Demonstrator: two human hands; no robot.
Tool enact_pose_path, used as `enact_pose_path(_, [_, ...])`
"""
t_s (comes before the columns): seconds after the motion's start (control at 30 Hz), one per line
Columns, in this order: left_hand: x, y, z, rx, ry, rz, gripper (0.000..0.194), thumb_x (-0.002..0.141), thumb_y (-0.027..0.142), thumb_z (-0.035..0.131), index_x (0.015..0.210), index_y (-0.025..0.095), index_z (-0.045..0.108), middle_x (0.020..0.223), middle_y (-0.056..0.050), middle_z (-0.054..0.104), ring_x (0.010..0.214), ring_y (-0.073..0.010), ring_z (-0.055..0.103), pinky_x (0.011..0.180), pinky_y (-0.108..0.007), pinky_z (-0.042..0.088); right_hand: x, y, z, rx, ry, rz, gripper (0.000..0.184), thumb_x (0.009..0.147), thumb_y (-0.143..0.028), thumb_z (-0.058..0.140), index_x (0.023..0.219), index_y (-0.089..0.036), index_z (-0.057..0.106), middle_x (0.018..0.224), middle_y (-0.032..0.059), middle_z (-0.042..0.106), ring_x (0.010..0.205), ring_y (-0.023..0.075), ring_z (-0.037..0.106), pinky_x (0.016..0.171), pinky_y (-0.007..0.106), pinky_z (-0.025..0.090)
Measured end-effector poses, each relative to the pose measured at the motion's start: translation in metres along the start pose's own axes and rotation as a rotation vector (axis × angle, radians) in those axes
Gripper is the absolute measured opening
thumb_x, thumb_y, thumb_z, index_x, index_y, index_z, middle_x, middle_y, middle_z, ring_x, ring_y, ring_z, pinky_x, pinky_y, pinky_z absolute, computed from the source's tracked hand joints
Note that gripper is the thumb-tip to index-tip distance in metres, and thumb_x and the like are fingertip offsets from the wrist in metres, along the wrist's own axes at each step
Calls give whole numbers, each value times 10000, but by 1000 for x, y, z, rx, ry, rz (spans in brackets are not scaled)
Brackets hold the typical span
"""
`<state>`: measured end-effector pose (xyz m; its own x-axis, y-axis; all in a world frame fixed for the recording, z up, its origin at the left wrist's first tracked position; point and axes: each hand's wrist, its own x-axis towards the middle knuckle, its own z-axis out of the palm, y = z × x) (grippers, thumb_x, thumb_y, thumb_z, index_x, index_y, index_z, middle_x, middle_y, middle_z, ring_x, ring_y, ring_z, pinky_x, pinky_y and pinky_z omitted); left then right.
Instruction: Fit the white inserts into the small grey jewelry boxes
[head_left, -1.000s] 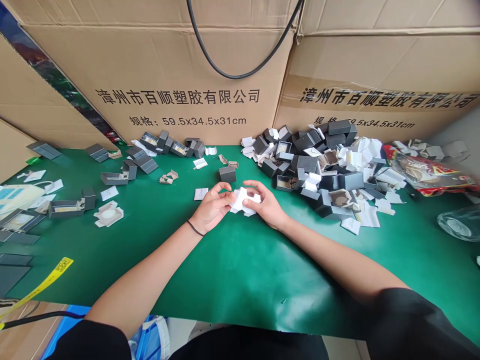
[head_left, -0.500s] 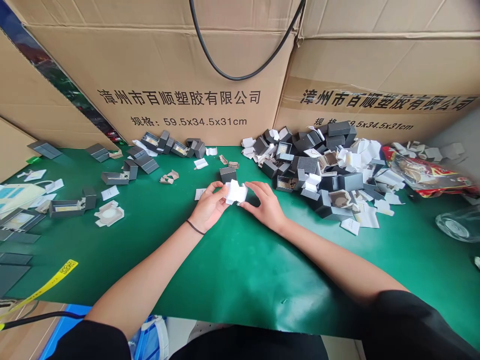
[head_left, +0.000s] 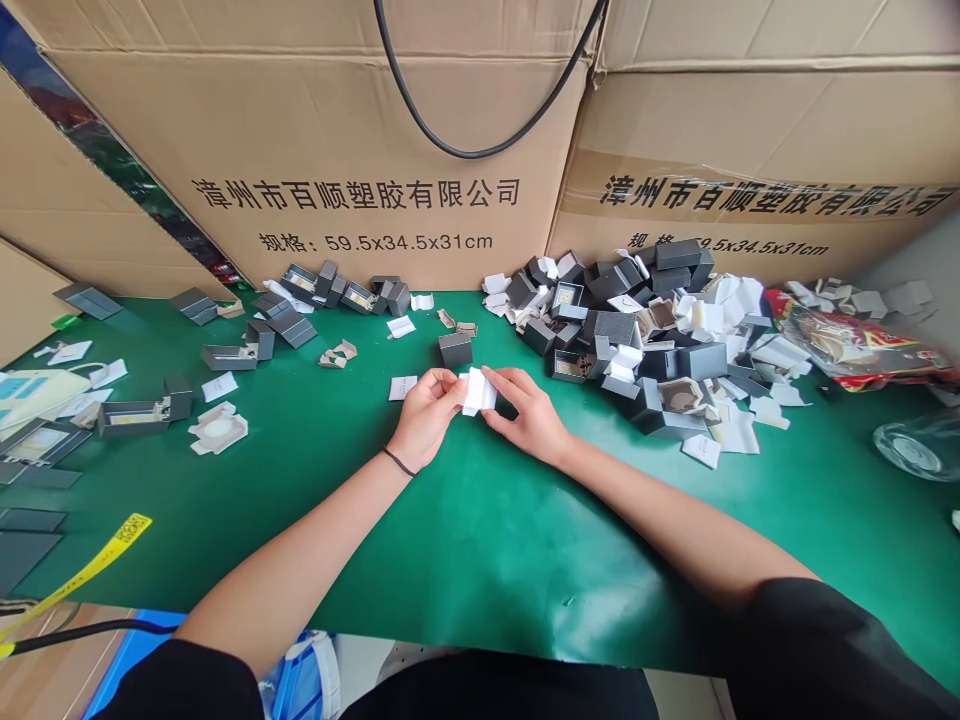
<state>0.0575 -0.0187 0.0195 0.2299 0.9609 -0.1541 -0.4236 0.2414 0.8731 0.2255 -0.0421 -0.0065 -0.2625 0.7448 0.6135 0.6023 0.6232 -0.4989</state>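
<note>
Card (head_left: 478, 392), white and folded, is held between the two hands above the middle of the surface (head_left: 450, 540).

Green surface runs down between the forearms to its near edge, leaving room toward the body; sleeves cover parts of that edge. Cartons (head_left: 360, 120) wall off the far edge, their tops out of view. The pile (head_left: 615, 328) of gray boxes and white inserts bounds the room to the right; its lower layers are buried. Beyond it lies a clear-and-red bag (head_left: 851, 345), its print too blurred to read. A black cable (head_left: 471, 154) hangs in front of the cartons, both ends cut off above. At the right border a glass jar (head_left: 911, 450) is cut off, as is a pale device (head_left: 37, 392) at the left.

The left hand (head_left: 424, 415) pinches the card's left side; its lower fingers are partly hidden. The right hand (head_left: 531, 412) has thumb and forefinger on the card's right side, a gap between them. Just beyond the card stands one gray box (head_left: 455, 349), and beside the left hand a white slip (head_left: 403, 388), its print illegible.
</note>
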Motion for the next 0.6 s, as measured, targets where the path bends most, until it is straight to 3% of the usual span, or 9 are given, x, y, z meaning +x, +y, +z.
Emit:
enact_pose_path(0.17, [-3,-2,4,42,-9,14,318,643,250,767,763,165,485,701,29,556,677,-89,545,605,-206,413,-1,0,0,-12,-10,-14,558,870,-285,516,1400,-248,343,1151,98,568,1036,216,561,874,369,518])
enact_pose_path(0.6, [-2,-1,3,54,1,25,341,622,262,780,758,163,483,679,38,546,643,-76,522,613,-206,412,-1,5,-2,40,-67,-40,613,845,-436,556,1383,-197,386,1267,139,534,1161,242,532,962,380,488])
